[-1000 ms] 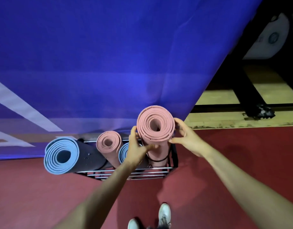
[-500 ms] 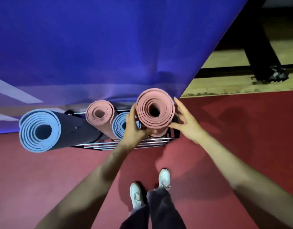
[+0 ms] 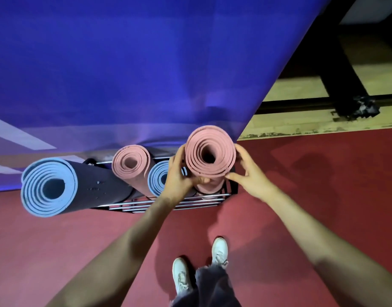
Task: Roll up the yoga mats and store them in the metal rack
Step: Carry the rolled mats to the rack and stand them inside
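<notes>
Standing upright at the right end of the metal rack (image 3: 168, 204), the pink yoga mat (image 3: 210, 156) is gripped near its top by the left hand (image 3: 179, 180), while the right hand (image 3: 250, 176) touches its other side with spread fingers, probably so that the roll does not open or tip.

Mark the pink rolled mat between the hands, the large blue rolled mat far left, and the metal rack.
Pink rolled foam mat (image 3: 223, 151): head view, spiral end face.
Large blue rolled mat (image 3: 33, 189): head view, spiral end face.
Metal wire rack (image 3: 128, 204): head view, front rails.
</notes>
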`<state>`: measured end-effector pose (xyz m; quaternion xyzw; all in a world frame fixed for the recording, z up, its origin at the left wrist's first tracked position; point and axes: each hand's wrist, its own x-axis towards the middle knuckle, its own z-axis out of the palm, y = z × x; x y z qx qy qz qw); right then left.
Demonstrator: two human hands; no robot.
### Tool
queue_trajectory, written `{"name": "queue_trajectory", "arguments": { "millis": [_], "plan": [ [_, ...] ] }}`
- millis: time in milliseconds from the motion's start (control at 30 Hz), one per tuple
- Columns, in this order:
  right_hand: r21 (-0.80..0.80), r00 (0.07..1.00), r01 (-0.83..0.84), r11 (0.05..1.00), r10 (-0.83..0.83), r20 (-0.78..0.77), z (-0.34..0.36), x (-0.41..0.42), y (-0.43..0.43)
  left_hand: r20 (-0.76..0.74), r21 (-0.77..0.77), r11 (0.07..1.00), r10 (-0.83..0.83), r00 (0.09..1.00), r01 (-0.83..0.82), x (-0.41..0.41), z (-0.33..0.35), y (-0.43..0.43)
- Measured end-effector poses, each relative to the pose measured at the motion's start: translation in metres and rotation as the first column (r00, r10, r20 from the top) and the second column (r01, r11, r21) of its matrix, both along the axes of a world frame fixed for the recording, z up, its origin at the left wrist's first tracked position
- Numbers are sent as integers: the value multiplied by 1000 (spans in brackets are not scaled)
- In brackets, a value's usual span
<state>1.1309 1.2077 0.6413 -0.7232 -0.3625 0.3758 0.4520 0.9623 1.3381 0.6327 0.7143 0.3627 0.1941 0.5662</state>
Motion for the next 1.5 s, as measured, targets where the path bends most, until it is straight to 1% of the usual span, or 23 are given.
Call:
{"name": "queue_trajectory", "arguments": {
  "millis": [133, 300, 500, 600, 833, 900, 967, 1100, 1167, 1333, 1433, 1500],
  "plan": [
    [58, 998, 59, 997, -57, -33, -8, -11, -7, -19, -12, 1000, -4, 1000, 4, -6, -12, -4],
    [90, 999, 45, 995, -46, 2, -5, -6, -6, 16, 3, 999, 50, 999, -50, -10, 1, -9],
    [51, 998, 67, 996, -68, 3, -5, 2, -5, 8, -14, 1000, 26, 1000, -26, 2, 10, -7],
    [58, 993, 99, 993, -95, -65, -12, 2, -10, 11, -28, 1000, -3, 1000, 4, 8, 5, -10],
    [97, 974, 148, 984, -128, -186, -14, -7, -25, 44, -18, 1000, 11, 999, -11, -6, 4, -24],
    [96, 975, 138, 986, -118, -189, -17, -9, -28, 41, 1, 1000, 29, 999, -29, -10, 3, -29],
    [83, 979, 119, 989, -103, -177, -21, -8, -29, 37, -15, 999, 46, 998, -45, -11, 0, -33],
    [38, 989, 111, 993, -107, -106, -25, -2, -21, 7, -14, 1000, 2, 1000, -2, 4, -5, -24],
    [52, 988, 118, 992, -112, -110, -20, 3, -13, 19, -18, 1000, 23, 1000, -23, 11, -3, -17],
    [100, 990, 54, 994, -40, -138, -7, 3, -3, 61, -15, 996, 86, 994, -85, 0, 8, -16],
    [107, 987, 92, 990, -76, -141, -8, 1, -7, 62, -12, 999, 54, 997, -53, 2, 14, -13],
    [91, 989, 115, 989, -105, -107, -14, 3, -10, 63, 6, 1000, 15, 998, -16, 8, 14, -11]
  ]
}}
